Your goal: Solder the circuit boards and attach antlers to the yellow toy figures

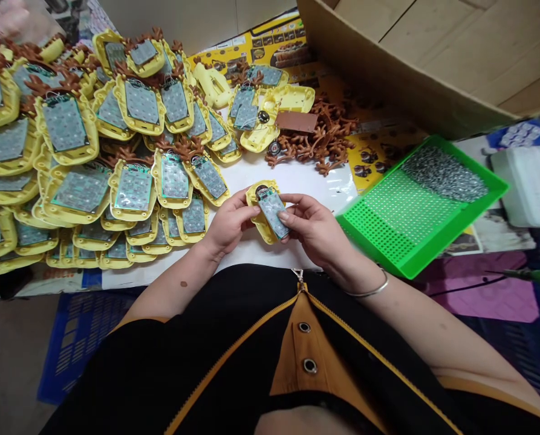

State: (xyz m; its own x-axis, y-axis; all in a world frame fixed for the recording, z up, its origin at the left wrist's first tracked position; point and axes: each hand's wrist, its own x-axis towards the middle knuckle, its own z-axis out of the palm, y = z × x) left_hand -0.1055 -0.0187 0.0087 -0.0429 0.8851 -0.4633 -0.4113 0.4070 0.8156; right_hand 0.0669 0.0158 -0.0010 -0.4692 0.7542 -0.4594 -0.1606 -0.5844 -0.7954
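Observation:
Between my two hands, just above the white work surface, is a yellow plastic toy housing half [259,226]. My left hand [230,220] pinches its left edge between thumb and fingers. A circuit board [273,212] with a grey face lies tilted over the housing, and my right hand [308,225] grips its right side, thumb on top. At the housing's upper end shows a round black part, maybe a speaker. Brown antler-shaped pieces [317,136] lie in a heap beyond my hands, beside a reddish-brown board [297,121].
Many yellow housings with boards and brown antlers [70,124] are stacked on the left. To the right, a green perforated tray [387,223] holds a pile of small screws [446,172]. A large cardboard box [410,78] stands behind it, a white container [526,184] at far right.

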